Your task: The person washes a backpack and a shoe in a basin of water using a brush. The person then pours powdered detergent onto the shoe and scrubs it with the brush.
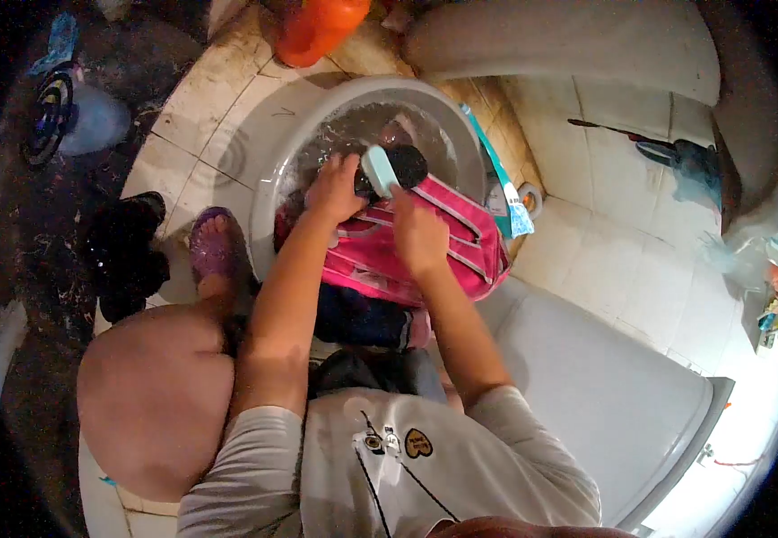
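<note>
A grey round basin (pixel 281 170) holds water and a pink bag (pixel 389 260) with light grey trim, which lies over its near rim. My left hand (pixel 336 190) is closed on a black part (pixel 407 165) of the bag at the middle of the basin. My right hand (pixel 420 235) grips a pale green brush (pixel 379 170) by its near end, and the brush rests against the black part. The brush's underside is hidden.
An orange container (pixel 319 31) stands behind the basin. Blue-and-white packaging (pixel 501 179) leans at its right rim. A large grey-white lidded box (pixel 599 386) is at the right. Black items (pixel 126 251) lie on the left floor, near my foot in a purple sandal (pixel 214 247).
</note>
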Demonstrator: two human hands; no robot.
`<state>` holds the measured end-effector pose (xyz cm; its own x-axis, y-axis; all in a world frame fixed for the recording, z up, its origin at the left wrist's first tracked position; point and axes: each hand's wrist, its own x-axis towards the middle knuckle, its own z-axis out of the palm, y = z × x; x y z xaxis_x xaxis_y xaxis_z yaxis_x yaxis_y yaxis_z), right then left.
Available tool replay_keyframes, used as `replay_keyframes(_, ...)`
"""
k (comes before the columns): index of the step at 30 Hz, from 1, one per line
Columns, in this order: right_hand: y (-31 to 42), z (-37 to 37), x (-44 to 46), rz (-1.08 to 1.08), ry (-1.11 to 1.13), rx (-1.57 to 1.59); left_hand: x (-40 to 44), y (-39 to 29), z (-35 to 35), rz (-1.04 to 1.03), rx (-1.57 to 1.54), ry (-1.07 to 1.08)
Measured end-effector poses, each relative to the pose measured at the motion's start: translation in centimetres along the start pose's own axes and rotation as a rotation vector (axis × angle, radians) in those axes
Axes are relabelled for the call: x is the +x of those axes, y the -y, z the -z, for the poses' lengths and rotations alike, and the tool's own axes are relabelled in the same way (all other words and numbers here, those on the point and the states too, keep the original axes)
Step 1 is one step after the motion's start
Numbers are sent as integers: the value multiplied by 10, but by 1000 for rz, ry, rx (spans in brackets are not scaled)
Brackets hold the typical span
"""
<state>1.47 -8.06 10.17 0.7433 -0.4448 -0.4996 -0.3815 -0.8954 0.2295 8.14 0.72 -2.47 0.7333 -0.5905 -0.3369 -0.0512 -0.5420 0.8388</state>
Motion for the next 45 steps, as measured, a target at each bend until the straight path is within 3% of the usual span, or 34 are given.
replay_keyframes(2, -3, -9, 41, 13, -166, 55, 1, -4, 2, 27, -18, 59)
replay_keyframes(4, 1, -15, 60, 18, -170, 37, -5, -1, 0, 5, 58, -37)
replay_keyframes(5, 5, -16, 67, 14, -169, 17, -4, -1, 5, 48, -7, 32)
replay_keyframes(8, 12, -11, 7, 104, -192, 11, -10, 2, 4, 6, -33, -22)
replay_keyframes(12, -1, -10, -3, 13, -97, 40, -3, -5, 5, 4, -32, 12)
replay_keyframes(15, -12, -11, 49, 64, -152, 85, -3, -4, -2, -8, -27, -31)
replay_keyframes(17, -10, -13, 71, -21, -175, 13, -6, -6, 4, 10, -70, -12)
replay_keyframes(24, -9, -14, -17, -53, -49, 33, 0, -1, 1, 36, -52, 13)
replay_keyframes(26, -25, -25, 5, -38, -189, 186, 0, -3, 4, 28, -92, 56)
replay_keyframes(28, -30, -16, 31, -55, -193, 218, 2, -6, 6, 55, -83, 2)
replay_keyframes(31, -42, -17, 60, -206, -46, 347, 1, 6, 5, 28, -159, -7)
replay_keyframes(33, -56, -41, 73, -221, -368, 618, 1, 7, 7, -9, -227, 35)
replay_keyframes(36, -65, -45, 78, -197, -399, 671, 2, 8, 7, -81, -215, -31)
replay_keyframes(39, -74, -41, 81, -321, -280, 553, 5, 10, 9, 2, -418, -39)
replay_keyframes(43, -79, -69, 84, -217, -40, 322, 12, 11, 12, 70, -738, 20)
replay_keyframes(45, -64, -80, 80, -282, -27, 219, 23, 15, 6, -168, -569, -169)
